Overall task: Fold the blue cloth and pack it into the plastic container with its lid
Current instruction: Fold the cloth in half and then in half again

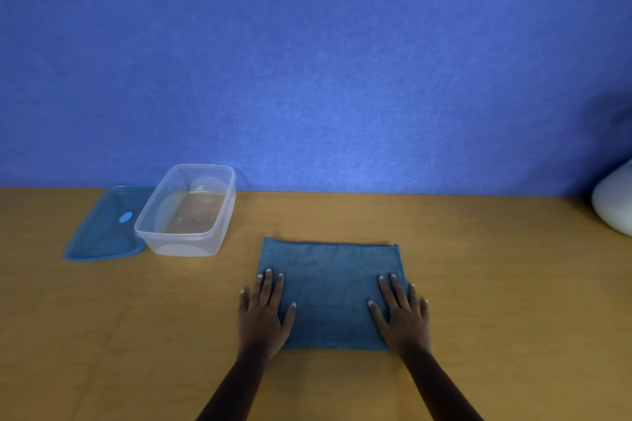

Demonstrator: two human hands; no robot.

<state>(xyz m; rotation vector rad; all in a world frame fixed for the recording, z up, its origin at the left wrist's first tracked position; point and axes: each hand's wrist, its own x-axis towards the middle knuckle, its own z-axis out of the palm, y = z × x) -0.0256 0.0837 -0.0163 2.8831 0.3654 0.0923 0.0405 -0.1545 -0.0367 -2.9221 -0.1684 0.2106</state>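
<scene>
The blue cloth (pixel 330 284) lies flat on the wooden table as a near-square rectangle. My left hand (pixel 265 311) rests palm-down on its left edge, fingers spread, partly on the table. My right hand (pixel 403 313) presses flat on the cloth's right edge, fingers apart. Neither hand grips anything. To the far left stands the clear plastic container (pixel 171 239), empty and uncovered. Its blue lid (pixel 102 236) lies flat on the table beside the container's left side, touching it.
The wooden table (pixel 478 284) runs up to a blue wall (pixel 307 61) at the back. A white rounded object (pixel 615 205) sits at the far right edge of the view.
</scene>
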